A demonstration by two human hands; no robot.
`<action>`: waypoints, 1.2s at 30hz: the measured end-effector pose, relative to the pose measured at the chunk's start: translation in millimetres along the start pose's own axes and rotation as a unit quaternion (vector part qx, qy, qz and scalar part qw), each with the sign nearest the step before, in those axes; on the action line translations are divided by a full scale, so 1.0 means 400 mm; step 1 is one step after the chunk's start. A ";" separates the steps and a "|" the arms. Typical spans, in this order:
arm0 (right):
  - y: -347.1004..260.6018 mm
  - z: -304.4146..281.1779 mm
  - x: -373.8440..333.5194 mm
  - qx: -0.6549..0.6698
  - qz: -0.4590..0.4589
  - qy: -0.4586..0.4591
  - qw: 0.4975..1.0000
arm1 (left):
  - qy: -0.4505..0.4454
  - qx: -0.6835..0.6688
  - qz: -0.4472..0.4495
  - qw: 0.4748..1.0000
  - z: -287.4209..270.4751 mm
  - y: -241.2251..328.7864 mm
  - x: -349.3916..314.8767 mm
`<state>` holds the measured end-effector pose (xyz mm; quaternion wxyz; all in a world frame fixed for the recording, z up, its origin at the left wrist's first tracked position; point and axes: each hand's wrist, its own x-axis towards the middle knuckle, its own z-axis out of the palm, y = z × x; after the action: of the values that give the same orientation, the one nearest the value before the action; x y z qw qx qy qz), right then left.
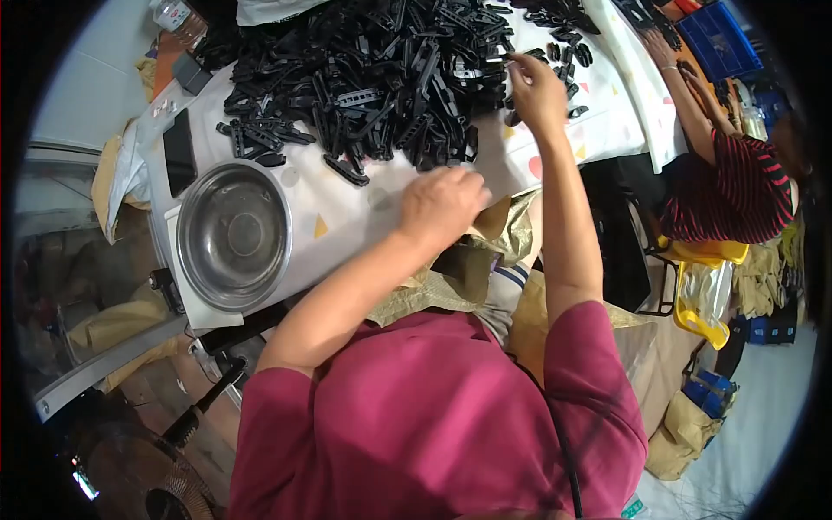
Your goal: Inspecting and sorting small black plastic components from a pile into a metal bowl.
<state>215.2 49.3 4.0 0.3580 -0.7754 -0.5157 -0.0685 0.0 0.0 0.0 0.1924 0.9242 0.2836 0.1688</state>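
Note:
A large heap of slim black plastic pieces [373, 95], some with toothed or slotted sides, covers the far part of the table. Out at the heap's right edge, my right hand [539, 94] has its fingers pinched together at a black piece; how firmly it is held cannot be made out. Closer to my body, my left hand [444, 206] is curled with its back up, just above the table's near edge. Its fingertips are hidden, so anything inside it does not show. Below it, a gold-coloured woven sack [451, 290] lies across my lap.
A steel bowl [247, 234] stands at the left beside a dark phone [179, 152]. More black parts [568, 52] lie to the right on the patterned tablecloth [620, 113]. At the far right sits another person in a striped shirt [728, 191], near a blue bin [712, 43].

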 end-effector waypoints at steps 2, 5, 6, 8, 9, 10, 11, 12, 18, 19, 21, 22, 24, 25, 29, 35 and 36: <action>0.028 -0.053 -0.031 0.015 0.036 -0.029 0.999 | -0.020 0.025 -0.038 0.999 0.041 0.011 0.003; 0.033 -0.099 -0.075 0.004 -0.015 -0.181 0.983 | -0.077 0.095 -0.067 0.990 0.037 -0.039 0.038; 0.013 -0.106 -0.110 0.060 -0.015 -0.230 0.971 | -0.103 0.073 -0.084 0.988 0.013 -0.050 0.026; -0.013 -0.092 -0.144 0.083 -0.086 -0.270 0.955 | -0.078 0.076 -0.080 0.991 -0.006 -0.072 0.004; -0.021 -0.079 -0.159 0.049 -0.154 -0.265 0.950 | -0.053 0.076 -0.077 0.993 -0.011 -0.074 -0.005; -0.034 -0.065 -0.173 0.011 -0.170 -0.239 0.956 | -0.068 0.082 -0.096 0.990 -0.014 -0.071 -0.009; -0.036 -0.055 -0.174 0.011 -0.170 -0.238 0.956 | -0.068 0.083 -0.094 0.990 -0.016 -0.076 -0.008; -0.039 -0.046 -0.171 -0.004 -0.188 -0.224 0.956 | -0.044 0.088 -0.083 0.992 -0.021 -0.080 -0.009; -0.038 -0.053 -0.187 0.105 0.026 -0.276 0.955 | -0.082 -0.194 -0.214 0.954 -0.136 -0.105 -0.009; -0.035 -0.049 -0.192 0.105 0.024 -0.277 0.955 | -0.076 -0.307 -0.260 0.913 -0.144 -0.115 -0.011; -0.026 -0.036 -0.202 0.200 0.070 -0.264 0.941 | -0.081 -0.399 -0.285 0.867 -0.141 -0.142 -0.019; -0.027 -0.031 -0.203 0.200 0.070 -0.266 0.940 | -0.076 -0.529 -0.299 0.791 -0.152 -0.145 -0.021; -0.035 -0.024 -0.202 0.306 0.117 -0.194 0.925 | -0.065 -0.662 -0.291 0.688 -0.166 -0.146 -0.026; -0.028 -0.022 -0.203 0.306 0.116 -0.194 0.925 | -0.064 -0.662 -0.291 0.688 -0.164 -0.147 -0.026; -0.019 -0.015 -0.210 0.229 0.161 -0.205 0.938 | -0.054 -0.659 -0.313 0.682 -0.159 -0.159 -0.035; -0.062 -0.040 -0.212 0.069 -0.099 -0.186 0.975 | 0.017 -0.688 -0.335 0.643 -0.149 -0.159 -0.040; -0.055 -0.036 -0.213 0.065 -0.131 -0.171 0.974 | 0.018 -0.688 -0.336 0.643 -0.150 -0.159 -0.043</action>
<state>161.1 -19.0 -15.3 0.3023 -0.6763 -0.6697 0.0524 -67.9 54.0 20.0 0.8111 0.3632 0.3805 0.2558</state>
